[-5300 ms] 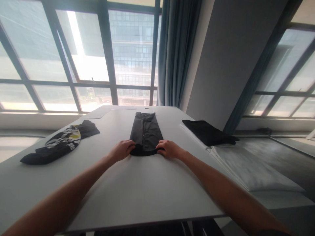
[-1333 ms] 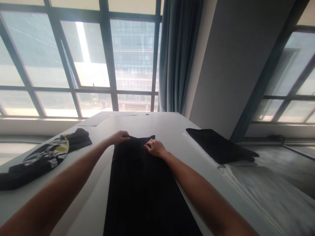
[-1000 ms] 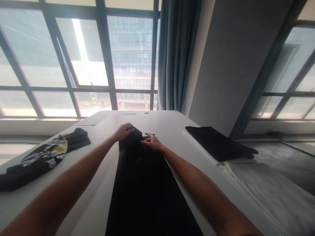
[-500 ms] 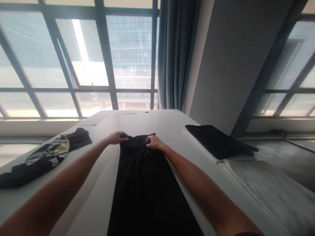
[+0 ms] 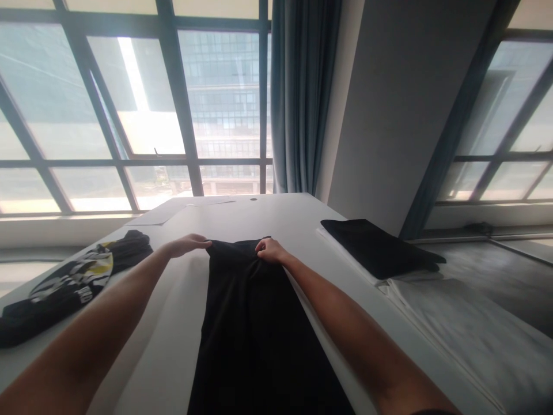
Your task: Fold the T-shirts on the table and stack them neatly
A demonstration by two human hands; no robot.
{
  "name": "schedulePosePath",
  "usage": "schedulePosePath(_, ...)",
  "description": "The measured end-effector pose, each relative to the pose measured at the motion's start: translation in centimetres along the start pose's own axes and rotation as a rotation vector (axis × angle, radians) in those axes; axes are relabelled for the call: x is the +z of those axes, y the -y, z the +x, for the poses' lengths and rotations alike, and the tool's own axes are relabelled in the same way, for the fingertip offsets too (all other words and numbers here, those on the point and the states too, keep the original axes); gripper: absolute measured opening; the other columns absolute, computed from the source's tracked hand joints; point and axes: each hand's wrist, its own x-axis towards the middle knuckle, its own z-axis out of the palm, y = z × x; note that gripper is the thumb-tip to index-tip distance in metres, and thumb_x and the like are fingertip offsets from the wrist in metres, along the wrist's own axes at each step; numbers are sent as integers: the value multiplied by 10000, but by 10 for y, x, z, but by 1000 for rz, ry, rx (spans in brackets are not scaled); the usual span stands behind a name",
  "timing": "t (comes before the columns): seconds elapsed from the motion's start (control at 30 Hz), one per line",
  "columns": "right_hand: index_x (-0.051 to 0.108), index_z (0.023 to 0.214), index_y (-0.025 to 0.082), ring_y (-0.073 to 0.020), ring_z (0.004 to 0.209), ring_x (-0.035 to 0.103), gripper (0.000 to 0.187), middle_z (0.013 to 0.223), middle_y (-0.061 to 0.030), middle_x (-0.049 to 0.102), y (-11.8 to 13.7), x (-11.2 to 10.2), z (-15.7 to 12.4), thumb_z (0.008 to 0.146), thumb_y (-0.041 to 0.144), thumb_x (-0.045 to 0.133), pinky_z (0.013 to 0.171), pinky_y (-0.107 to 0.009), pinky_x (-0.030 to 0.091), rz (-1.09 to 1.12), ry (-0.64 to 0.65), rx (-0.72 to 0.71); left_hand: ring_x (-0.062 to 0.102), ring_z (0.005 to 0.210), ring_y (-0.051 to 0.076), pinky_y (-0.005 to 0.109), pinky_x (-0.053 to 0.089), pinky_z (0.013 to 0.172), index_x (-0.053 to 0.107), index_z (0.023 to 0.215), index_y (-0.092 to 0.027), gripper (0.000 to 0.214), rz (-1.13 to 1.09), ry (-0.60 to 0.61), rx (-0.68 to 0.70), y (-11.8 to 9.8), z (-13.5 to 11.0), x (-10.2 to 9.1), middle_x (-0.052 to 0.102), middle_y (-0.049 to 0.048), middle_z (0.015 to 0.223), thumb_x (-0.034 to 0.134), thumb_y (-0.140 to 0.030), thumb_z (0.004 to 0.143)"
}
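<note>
A long black garment point(image 5: 254, 334) lies lengthwise on the white table, running from its far edge toward me; I cannot make out its exact kind. My left hand point(image 5: 190, 245) pinches the far left corner, pulling it outward to the left. At the far right part of the same edge, my right hand point(image 5: 271, 251) grips the cloth between thumb and fingers. Creases run down the fabric from between the two hands.
On the table's left side lies a dark garment with a yellow and white print point(image 5: 93, 268). A folded black cloth point(image 5: 380, 248) rests at the right edge, beside white sheeting point(image 5: 466, 328). Paper sheets point(image 5: 158, 215) lie at the back left of the white table point(image 5: 285, 216).
My left hand has moved left, drawing the garment's far left corner outward. The right hand keeps its grip in nearly the same place. The view has turned slightly right.
</note>
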Motion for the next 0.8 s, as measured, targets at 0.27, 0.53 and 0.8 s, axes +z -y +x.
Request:
schedulePosePath(0.27,736,1038,169,-189,941,672,249,989,-68,739,2,13,-9,820,182,617,860,-259,500,-137,-86,-73,682,803,249,301,512,702,669,763,-180,250,470,-351,-201,-8,28,23,714,57,733,709,-418,697)
schedulePosePath(0.53,650,1239,109,-340,1117,626,552,1316,-228,587,43,-5,-27,893,526,547,888,-414,513,-499,72,61,610,1125,296,405,460,949,669,1088,-203,359,649,-557,-130,-51,3,72,670,111,1199,424,-413,931)
schedulePosePath(0.8,631,1295,199,-413,1300,461,733,1405,-171,537,57,12,-30,681,575,766,998,-491,443,-526,399,41,255,1444,398,591,264,1098,326,1520,-204,893,767,-72,-174,-42,-24,111,258,154,1597,282,-787,844)
